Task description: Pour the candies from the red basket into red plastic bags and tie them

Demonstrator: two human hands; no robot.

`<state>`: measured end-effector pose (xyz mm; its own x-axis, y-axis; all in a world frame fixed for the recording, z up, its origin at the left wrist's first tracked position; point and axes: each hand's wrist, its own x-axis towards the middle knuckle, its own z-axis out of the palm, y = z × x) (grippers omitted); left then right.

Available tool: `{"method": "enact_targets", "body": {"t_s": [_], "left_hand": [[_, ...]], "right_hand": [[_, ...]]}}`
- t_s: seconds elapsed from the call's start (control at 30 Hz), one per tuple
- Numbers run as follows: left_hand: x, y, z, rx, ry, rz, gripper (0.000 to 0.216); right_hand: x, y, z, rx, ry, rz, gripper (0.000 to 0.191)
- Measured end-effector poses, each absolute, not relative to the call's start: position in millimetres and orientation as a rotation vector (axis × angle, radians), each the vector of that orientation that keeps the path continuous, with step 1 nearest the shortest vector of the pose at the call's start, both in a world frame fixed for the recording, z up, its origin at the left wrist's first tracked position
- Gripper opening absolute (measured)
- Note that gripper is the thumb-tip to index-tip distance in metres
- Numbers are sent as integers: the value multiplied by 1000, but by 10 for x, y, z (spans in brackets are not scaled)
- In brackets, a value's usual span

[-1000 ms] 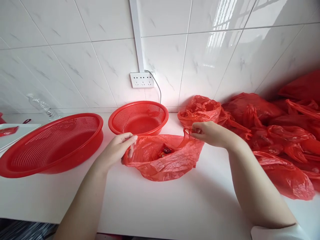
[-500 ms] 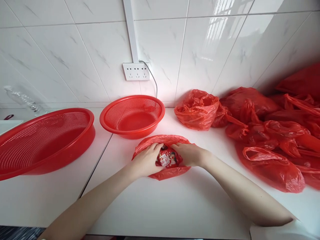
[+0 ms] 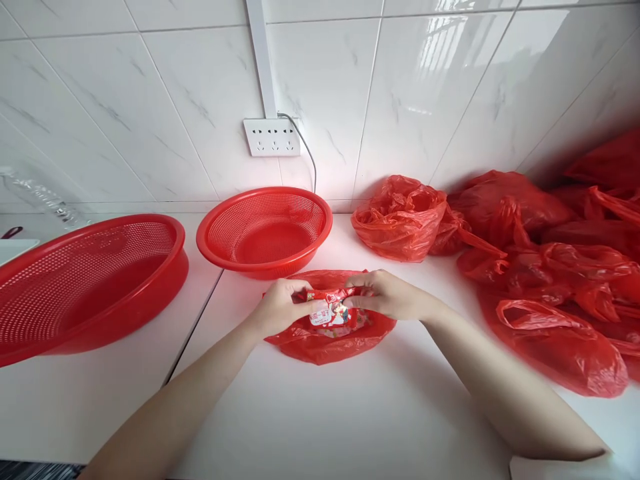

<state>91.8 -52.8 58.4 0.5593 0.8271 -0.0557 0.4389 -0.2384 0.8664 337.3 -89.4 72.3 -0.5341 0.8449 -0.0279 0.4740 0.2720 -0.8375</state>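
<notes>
A small red printed packet (image 3: 332,316), with a white label and a cartoon figure, is held over the mouth of a red plastic bag (image 3: 320,352). My left hand (image 3: 283,307) pinches its left side between thumb and fingers. On the opposite side, my right hand (image 3: 387,296) grips the packet's upper right edge, thumb in front. More patterned wrapping shows in the bag below the packet; what it is cannot be made out. The bag lies spread on the white table under both hands.
Behind the bag stands a round red perforated basket (image 3: 265,264); a larger one (image 3: 175,257) is at the left. Several red plastic bags (image 3: 560,333) pile up at the right, beside a crumpled red bag (image 3: 400,227). A clear bottle (image 3: 45,199) lies far left, below a wall socket strip (image 3: 273,138).
Both hands have risen out of the bag, lifting the packet between them. The bag's mouth now lies wider and flatter. The camera view has shifted slightly.
</notes>
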Motion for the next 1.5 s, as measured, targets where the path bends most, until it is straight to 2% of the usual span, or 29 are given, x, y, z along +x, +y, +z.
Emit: {"method": "enact_targets", "body": {"t_s": [0.1,0.2,0.4,0.6,0.7,0.77,0.83,0.97,1.03,1.17,1.27,1.37,1.43,1.5], "left_hand": [[886,-504,828,1750,932,535,26],[886,-475,1088,1773,889,548,22],[980,-465,1420,1752,760,501,29],[1055,-493,1395,1620,818,553,30],[1047,-463,1332,1542,839,576,29],[1043,-443,1305,1508,847,595,29],[1043,-430,1296,1491,825,601,27],[1037,-447,1319,1496,752,609,17],[1028,-481,1344,1528,743,620,15],[1017,-596,1391,1631,757,630,14],[1042,-686,1399,1785,844,678,16],[1072,-765,1406,2033,940,755,25],[1060,-847,1450,2288,1024,917,37],[997,-993,1551,2524,1100,1145,37]], "right_hand": [[3363,-891,814,-1045,-1875,1402,27],[3345,-925,952,-1043,-1822,1381,30],[3309,-1005,1322,-1108,-1899,959,29],[3381,-1166,1640,-1095,-1755,467,24],[3470,-1361,1730,-851,-1849,489,49],[3480,-1475,1741,-635,-1976,512,55],[3434,-1537,1727,-573,-2040,366,48],[3289,-1506,1699,-734,-2106,-65,27],[3248,-1456,1694,-830,-2147,-148,23],[3220,-1328,1673,-1078,-2074,-42,9],[3219,-1213,1640,-1139,-2162,137,18],[3261,-1145,1619,-1121,-2301,287,15],[3325,-1148,1625,-1199,-2254,213,14],[3413,-1182,1646,-1298,-2164,70,11]]}}
